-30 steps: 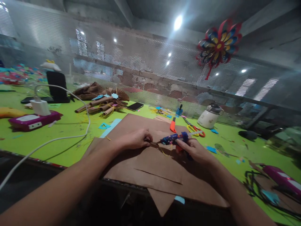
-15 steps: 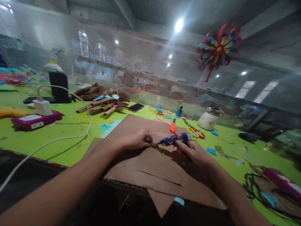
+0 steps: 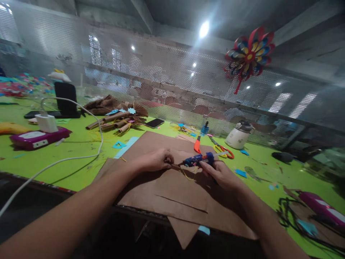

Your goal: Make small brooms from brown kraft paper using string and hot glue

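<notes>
My right hand (image 3: 219,172) is closed round a dark blue glue gun (image 3: 196,159) with a pale glue stick poking from its back. The nozzle points left, close to my left hand (image 3: 159,160), whose fingers pinch a small strip of brown paper (image 3: 176,167). A thin yellow string (image 3: 188,175) loops down from the strip. Both hands are just above brown paper sheets (image 3: 161,194) layered on the green table. The far end of the strip is partly hidden by the nozzle.
Orange-and-yellow scissors (image 3: 224,151), an orange-handled cutter (image 3: 197,145) and a white kettle-like pot (image 3: 238,136) stand beyond my right hand. Rolled brown paper tubes (image 3: 118,120) and a black phone (image 3: 155,123) lie at the back. A white cable (image 3: 81,157) crosses the left side from a purple power strip (image 3: 40,138).
The glue gun's nozzle has shifted very slightly left, beside the paper strip. Both hands keep their grip, and the whole view has drifted a little.
</notes>
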Demonstrator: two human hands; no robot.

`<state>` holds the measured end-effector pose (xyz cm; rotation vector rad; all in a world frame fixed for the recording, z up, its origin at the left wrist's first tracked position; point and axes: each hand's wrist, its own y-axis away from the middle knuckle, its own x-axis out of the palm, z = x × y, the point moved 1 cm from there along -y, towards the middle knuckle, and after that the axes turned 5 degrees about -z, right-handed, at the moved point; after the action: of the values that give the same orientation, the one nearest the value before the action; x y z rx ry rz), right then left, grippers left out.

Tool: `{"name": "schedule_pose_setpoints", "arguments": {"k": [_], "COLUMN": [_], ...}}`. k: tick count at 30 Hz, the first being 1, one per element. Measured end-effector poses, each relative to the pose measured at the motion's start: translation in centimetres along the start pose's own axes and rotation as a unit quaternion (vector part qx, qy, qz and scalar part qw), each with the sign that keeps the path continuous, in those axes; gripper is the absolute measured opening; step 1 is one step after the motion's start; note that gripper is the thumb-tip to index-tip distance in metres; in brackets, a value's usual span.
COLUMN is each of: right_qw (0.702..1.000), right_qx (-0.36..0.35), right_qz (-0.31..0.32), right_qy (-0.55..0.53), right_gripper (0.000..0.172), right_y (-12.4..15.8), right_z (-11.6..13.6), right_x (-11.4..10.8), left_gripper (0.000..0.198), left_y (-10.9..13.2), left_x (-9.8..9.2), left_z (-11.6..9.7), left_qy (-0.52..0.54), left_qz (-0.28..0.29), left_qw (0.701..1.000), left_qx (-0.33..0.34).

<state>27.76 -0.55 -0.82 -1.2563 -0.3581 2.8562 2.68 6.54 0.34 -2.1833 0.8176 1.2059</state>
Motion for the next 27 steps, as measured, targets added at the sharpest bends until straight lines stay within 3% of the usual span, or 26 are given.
{"name": "schedule_pose_setpoints", "arguments": {"k": [10,16,22,27], "right_qw": [0.998,0.997,0.997,0.998], "right_qx": [-0.027,-0.045,-0.053,-0.046], "right_qz": [-0.027,-0.035,-0.022,0.001], "right_qy": [0.046,0.051,0.041,0.039], "right_gripper": [0.054,0.045,0.039,0.048], "right_y": [-0.1,0.1,0.5,0.3], "right_z": [0.2,0.7,1.5,1.1], "right_x": [0.4,0.1,-0.4,-0.3], "left_gripper": [0.019,0.019,0.018,0.018], "left_y": [-0.3,-0.2,-0.3,-0.5], "left_x": [0.6,0.2,0.3,0.9], "left_z": [1.0,0.4,0.6,1.5], "left_qy": [-0.022,-0.025,-0.028,-0.025], "left_qz": [-0.008,-0.008,0.000,-0.018], "left_qw": [0.999,0.999,0.999,0.999], "left_qx": [0.035,0.043,0.026,0.029]}}
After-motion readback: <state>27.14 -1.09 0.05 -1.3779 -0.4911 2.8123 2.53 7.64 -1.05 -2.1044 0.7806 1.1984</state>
